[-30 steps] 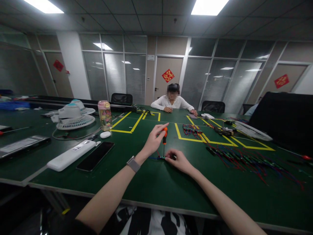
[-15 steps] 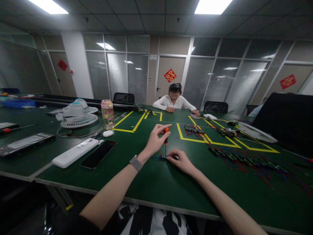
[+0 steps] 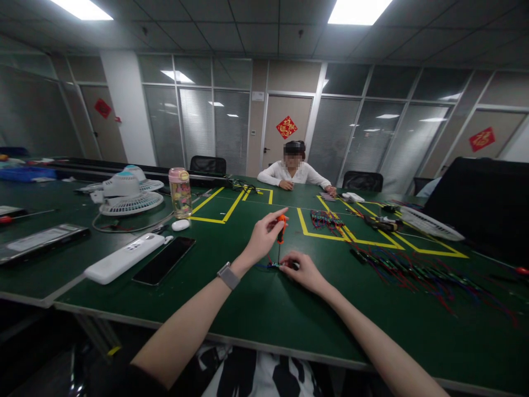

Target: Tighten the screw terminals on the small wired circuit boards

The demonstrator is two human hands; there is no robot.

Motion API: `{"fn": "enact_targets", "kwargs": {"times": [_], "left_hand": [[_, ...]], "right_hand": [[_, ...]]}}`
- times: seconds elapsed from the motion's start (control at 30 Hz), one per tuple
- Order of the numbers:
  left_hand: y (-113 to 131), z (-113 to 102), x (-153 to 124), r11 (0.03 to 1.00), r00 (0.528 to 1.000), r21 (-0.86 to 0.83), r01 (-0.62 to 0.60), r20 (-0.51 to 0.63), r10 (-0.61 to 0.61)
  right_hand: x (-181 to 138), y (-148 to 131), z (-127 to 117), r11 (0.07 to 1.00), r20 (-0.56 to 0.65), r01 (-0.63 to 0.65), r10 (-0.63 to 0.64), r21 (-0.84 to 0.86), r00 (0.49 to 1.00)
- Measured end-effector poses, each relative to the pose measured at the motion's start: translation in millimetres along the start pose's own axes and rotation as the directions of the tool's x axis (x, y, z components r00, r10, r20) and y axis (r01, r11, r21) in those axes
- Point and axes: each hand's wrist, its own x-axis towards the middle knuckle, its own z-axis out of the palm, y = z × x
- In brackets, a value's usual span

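My left hand [image 3: 264, 238] grips the orange and black handle of a screwdriver [image 3: 281, 236], thumb on its side and the index finger stretched over the top. The screwdriver stands nearly upright, its shaft running down to a small green circuit board [image 3: 274, 266] with thin red and blue wires. The board lies on the green table [image 3: 248, 325]. My right hand [image 3: 302, 271] rests on the table just right of the board, fingertips closed on its edge. Whether the tip sits in a screw is too small to tell.
To the left lie a phone [image 3: 164, 261], a white power strip [image 3: 126, 258], an earbud case [image 3: 181, 225], a bottle [image 3: 180, 193] and fans [image 3: 130, 197]. Wired boards [image 3: 417, 271] spread at right; more [image 3: 326, 220] lie within yellow tape. Across the table sits a person [image 3: 295, 171].
Both hands stay at the board with the screwdriver upright. My left fingers have shifted slightly around the handle top. The whole view has moved a little.
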Motion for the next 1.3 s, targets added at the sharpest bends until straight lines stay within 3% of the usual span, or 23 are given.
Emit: {"fn": "enact_targets", "kwargs": {"times": [0.13, 0.3, 0.53, 0.7, 0.83, 1.0, 1.13, 1.3], "left_hand": [[0.0, 0.2, -0.2, 0.992, 0.994, 0.119, -0.052, -0.087, 0.062], [1.1, -0.9, 0.3, 1.0, 1.0, 0.019, -0.018, -0.01, 0.018], [-1.7, -1.7, 0.1, 0.996, 0.998, 0.059, -0.064, -0.006, 0.064], [-2.7, -2.7, 0.0, 0.975, 0.986, 0.204, -0.088, -0.123, 0.115], [-2.5, -3.7, 0.8, 0.994, 0.998, 0.089, -0.059, -0.015, 0.061], [-2.7, -1.9, -0.6, 0.974, 0.989, 0.203, -0.1, -0.086, 0.119], [-3.5, -0.7, -1.4, 0.992, 0.997, 0.106, -0.068, -0.014, 0.07], [-3.9, -2.1, -1.2, 0.969, 0.987, 0.237, -0.077, -0.119, 0.107]], "right_hand": [[1.3, -2.7, 2.2, 1.0, -0.013, -0.002, 0.002, -0.009, 1.0], [2.3, -4.2, 4.2, 1.0, -0.023, -0.013, 0.013, -0.006, 1.0], [1.2, -6.3, 3.7, 0.999, -0.013, -0.033, 0.034, 0.013, 0.999], [0.6, -4.0, 3.6, 0.998, 0.004, -0.049, 0.049, 0.026, 0.999], [0.1, -2.7, 2.8, 0.999, 0.011, -0.03, 0.03, 0.031, 0.999], [-0.3, -1.8, 1.8, 0.998, 0.013, -0.039, 0.039, 0.047, 0.999], [0.0, -1.6, 1.7, 0.997, 0.016, -0.047, 0.047, 0.054, 0.999], [0.1, -1.9, 2.1, 0.997, 0.012, -0.05, 0.049, 0.06, 0.999]]}}
